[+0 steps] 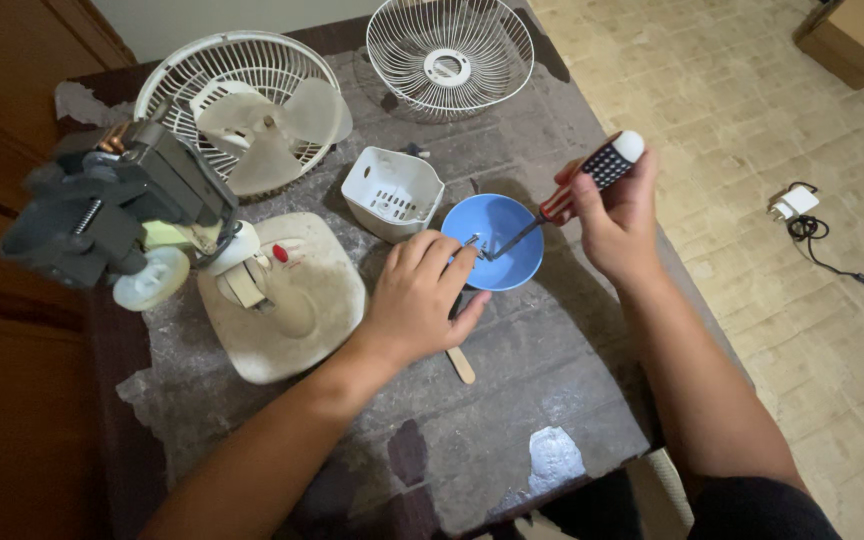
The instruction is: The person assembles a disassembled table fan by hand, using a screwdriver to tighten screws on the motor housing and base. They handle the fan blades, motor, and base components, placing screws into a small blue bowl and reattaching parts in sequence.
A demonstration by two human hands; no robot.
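Note:
My right hand (pixel 617 220) grips a screwdriver (pixel 582 182) with a black, red and white handle, its metal tip pointing down-left over a blue bowl (pixel 505 262). My left hand (pixel 417 298) pinches a small screw (pixel 473 240) at the screwdriver's tip, just above the bowl's left rim. To the left stands a dismantled desk fan: a cream base (pixel 297 305) with the bare grey motor (pixel 117 205) tilted over it. Behind the motor lie the rear grille with cream blades (pixel 252 115).
A white front fan grille (pixel 449 55) lies at the table's far edge. A white plastic motor cover (pixel 390 190) sits beside the bowl. A wooden stick (pixel 460 365) lies under my left hand. The worn table (pixel 512 400) ends right; a charger with cable (pixel 802 215) lies on the floor.

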